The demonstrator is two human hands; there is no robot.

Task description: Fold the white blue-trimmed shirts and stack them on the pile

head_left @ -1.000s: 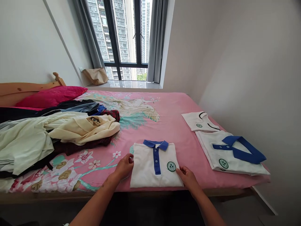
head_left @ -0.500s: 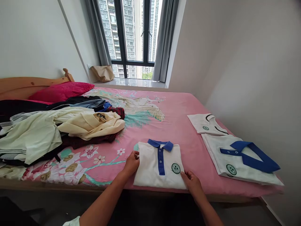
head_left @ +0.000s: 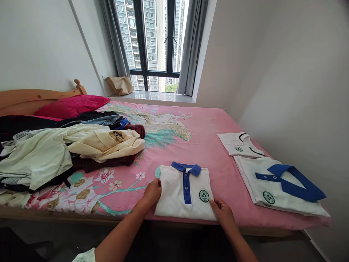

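Note:
A folded white polo shirt point(head_left: 171, 193) with a blue collar, blue button strip and round green badge lies flat near the front edge of the bed. My left hand point(head_left: 153, 190) is closed on the shirt's left edge, its fingertips partly hidden. At the lower right edge, beside the badge, my right hand point(head_left: 222, 213) pinches the fabric between thumb and fingers. Further right lie a folded white shirt with a blue collar point(head_left: 272, 182) and, behind it, a folded white shirt with black trim point(head_left: 236, 142).
A loose heap of clothes point(head_left: 49, 149) covers the left of the pink flowered bed sheet point(head_left: 201, 127). Behind it are a red pillow point(head_left: 73, 105) and a wooden headboard point(head_left: 32, 98). A paper bag point(head_left: 120, 85) sits on the window sill; a wall borders the right.
My left hand has shifted slightly down along the shirt's left edge, its fingers closer to the fabric. The shirt and my right hand have hardly moved.

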